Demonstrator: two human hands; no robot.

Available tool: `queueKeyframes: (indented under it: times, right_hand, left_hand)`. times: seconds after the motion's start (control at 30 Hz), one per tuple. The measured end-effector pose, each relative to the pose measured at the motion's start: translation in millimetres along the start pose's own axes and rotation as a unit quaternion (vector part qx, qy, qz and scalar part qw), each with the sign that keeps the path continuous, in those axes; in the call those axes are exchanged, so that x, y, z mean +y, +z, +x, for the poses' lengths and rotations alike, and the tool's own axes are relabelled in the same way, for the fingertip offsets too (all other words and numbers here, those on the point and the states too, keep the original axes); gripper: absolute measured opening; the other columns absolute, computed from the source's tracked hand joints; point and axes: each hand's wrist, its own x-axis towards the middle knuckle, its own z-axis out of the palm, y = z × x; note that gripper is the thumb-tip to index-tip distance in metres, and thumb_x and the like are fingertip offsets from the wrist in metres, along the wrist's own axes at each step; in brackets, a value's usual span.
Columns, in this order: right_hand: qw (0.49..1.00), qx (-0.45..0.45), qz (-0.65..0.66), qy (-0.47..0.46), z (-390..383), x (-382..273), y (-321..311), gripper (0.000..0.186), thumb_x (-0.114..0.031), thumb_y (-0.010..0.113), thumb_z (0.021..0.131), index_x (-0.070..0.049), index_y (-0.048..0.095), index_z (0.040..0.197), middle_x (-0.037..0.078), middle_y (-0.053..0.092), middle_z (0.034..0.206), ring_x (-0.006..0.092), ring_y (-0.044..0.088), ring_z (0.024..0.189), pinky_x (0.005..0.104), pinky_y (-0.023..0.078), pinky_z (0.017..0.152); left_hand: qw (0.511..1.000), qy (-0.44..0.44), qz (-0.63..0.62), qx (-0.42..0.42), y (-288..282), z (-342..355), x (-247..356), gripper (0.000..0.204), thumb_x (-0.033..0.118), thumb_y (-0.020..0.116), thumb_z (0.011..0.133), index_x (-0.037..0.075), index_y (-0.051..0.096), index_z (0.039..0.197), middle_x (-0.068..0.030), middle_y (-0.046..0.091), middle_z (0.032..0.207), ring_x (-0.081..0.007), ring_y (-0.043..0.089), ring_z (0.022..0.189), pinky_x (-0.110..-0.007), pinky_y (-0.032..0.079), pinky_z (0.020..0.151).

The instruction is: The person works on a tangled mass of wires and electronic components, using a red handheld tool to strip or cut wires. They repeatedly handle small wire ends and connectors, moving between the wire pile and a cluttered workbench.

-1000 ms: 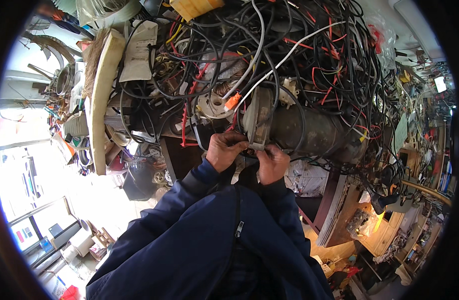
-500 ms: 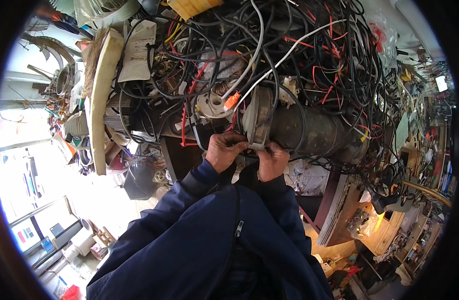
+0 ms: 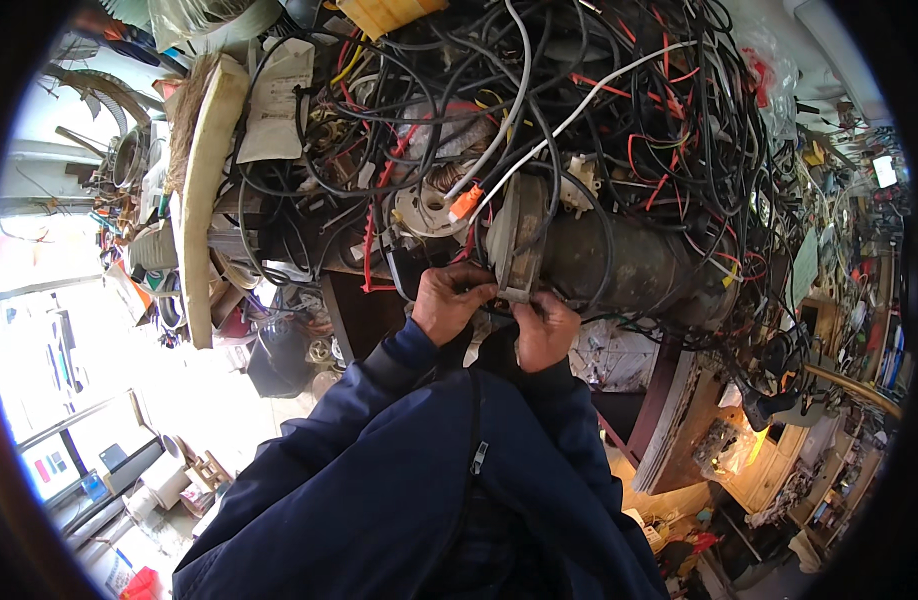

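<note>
A large dark metal motor (image 3: 629,260) lies among tangled cables, with a grey end cap (image 3: 514,240) on its left end. My left hand (image 3: 447,305) is at the lower left edge of that cap, fingers curled and pinched together. My right hand (image 3: 542,330) is just right of it at the cap's lower edge, fingers bent in. Whatever small part both hands grip under the cap is mostly hidden by the fingers. Above my left hand sit a white round part (image 3: 419,210) and an orange connector (image 3: 465,203).
Dense black, red and white cables (image 3: 629,90) heap over the bench. A pale foam board (image 3: 194,280) stands at the left, a yellow container (image 3: 389,15) at the top. Wooden boards (image 3: 679,420) lie below right. Cluttered shelves (image 3: 869,300) line the right side; a bright window (image 3: 49,340) is at the left.
My hands stay at the cap's lower edge, with only slight movement of the fingers of my right hand. The motor and cables look the same.
</note>
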Motion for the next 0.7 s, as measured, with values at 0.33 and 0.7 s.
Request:
queueKeyframes:
  times: [0.33, 0.7]
  right_hand:
    - [0.996, -0.013, -0.081, -0.030, 4, 12, -8, 0.006, 0.001, 0.063, 0.080, 0.006, 0.066, 0.081, 0.004, 0.064, 0.076, 0.0080, 0.055, 0.070, 0.0254, 0.044, 0.064]
    - [0.996, -0.027, -0.057, -0.063, 10, 16, -6, 0.007, 0.002, 0.065, 0.080, 0.007, 0.066, 0.085, 0.004, 0.065, 0.078, 0.0086, 0.056, 0.072, 0.0261, 0.045, 0.066]
  left_hand:
    - [1.000, -0.008, 0.001, 0.001, 1, -1, 3, 0.012, 0.004, 0.071, 0.080, -0.005, 0.069, 0.088, -0.0075, 0.069, 0.078, -0.0084, 0.060, 0.073, -0.025, 0.049, 0.066]
    - [1.000, -0.011, -0.009, 0.007, 2, -6, 6, 0.011, 0.005, 0.071, 0.080, -0.004, 0.069, 0.087, -0.0069, 0.069, 0.078, -0.0083, 0.060, 0.072, -0.025, 0.049, 0.065]
